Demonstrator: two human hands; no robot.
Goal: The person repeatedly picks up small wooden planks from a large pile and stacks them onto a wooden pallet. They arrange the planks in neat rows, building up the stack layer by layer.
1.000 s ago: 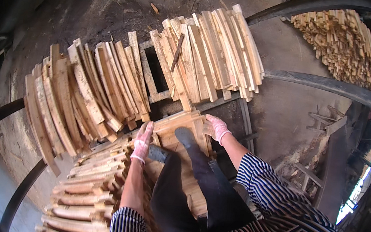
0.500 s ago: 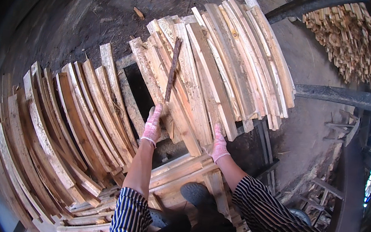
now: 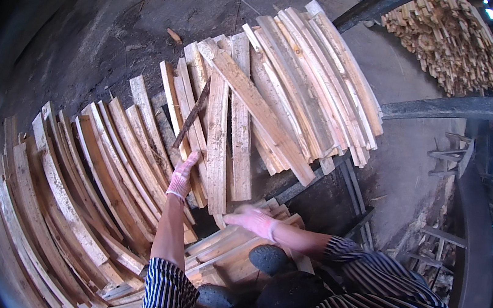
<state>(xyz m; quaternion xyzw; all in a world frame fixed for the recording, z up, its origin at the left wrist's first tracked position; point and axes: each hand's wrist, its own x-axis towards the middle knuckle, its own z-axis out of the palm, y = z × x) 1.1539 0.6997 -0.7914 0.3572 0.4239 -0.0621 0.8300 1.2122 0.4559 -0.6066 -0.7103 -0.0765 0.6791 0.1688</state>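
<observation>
My left hand (image 3: 182, 174), in a pink-and-white glove, is closed at the near end of a narrow wooden plank (image 3: 186, 106). A thin dark brown strip (image 3: 193, 113) lies slanted over the planks just beyond it. My right hand (image 3: 252, 221), also gloved, is smeared by motion beside the near end of a rough pale plank (image 3: 215, 144); its grip is unclear. Another rough plank (image 3: 240, 116) stands out to the right of that one. A brown board (image 3: 263, 118) lies diagonally across the pile. Farther right, several planks (image 3: 323, 80) lie side by side.
A long row of planks (image 3: 71, 182) spreads along the left. Below my hands are more boards (image 3: 216, 250), with my dark shoes (image 3: 267, 259) by them. A dark metal beam (image 3: 461, 108) crosses at the right. A large wood stack (image 3: 442, 39) stands at the far right.
Several planks and the dark strip have shifted left. One board now lies diagonally across the pile. My right hand has swung left and nearer me; my left hand has moved slightly left and nearer.
</observation>
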